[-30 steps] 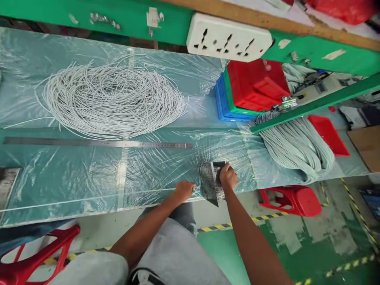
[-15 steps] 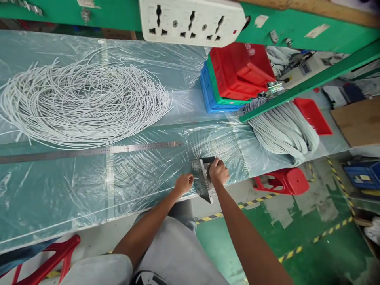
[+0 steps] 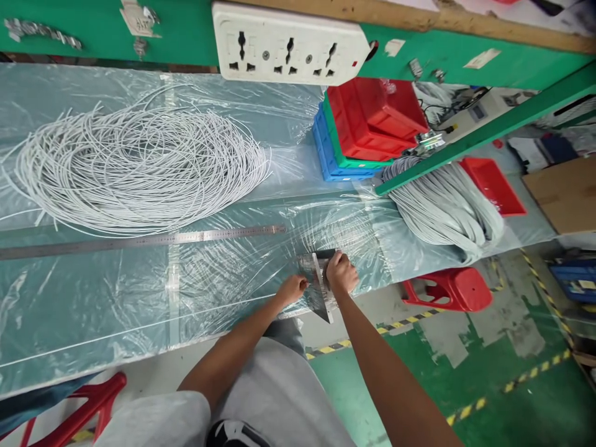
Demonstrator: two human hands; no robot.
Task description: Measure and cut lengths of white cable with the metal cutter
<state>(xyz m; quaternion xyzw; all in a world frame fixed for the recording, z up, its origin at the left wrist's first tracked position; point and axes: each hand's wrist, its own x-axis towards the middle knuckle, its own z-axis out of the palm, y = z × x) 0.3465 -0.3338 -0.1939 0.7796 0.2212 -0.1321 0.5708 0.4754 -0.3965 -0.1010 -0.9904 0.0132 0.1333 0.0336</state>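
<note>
My left hand [image 3: 292, 289] is closed in a pinch at the near edge of the table. A single white wire [image 3: 139, 329] runs from it leftward along the tabletop. Just right of those fingers stands a metal fixture [image 3: 318, 279] with an upright plate and a dark, angled base. My right hand [image 3: 343, 273] is wrapped against the fixture's right side, its fingertips partly hidden. Further back on the left lies a big loose coil of white wire [image 3: 139, 167]. A long steel ruler [image 3: 205, 236] lies between that coil and my hands.
Stacked red, green and blue bins [image 3: 367, 118] stand at the back, beside a grey cable bundle [image 3: 447, 205] and a slanted green post [image 3: 488, 133]. A white power strip [image 3: 288, 46] hangs on the green rail above. A red stool [image 3: 451, 288] sits at the table's right edge.
My left hand has shifted slightly right, closer to the fixture, and the short wire end beyond its fingers is harder to see. My right hand stays on the fixture. The camera view has tilted slightly.
</note>
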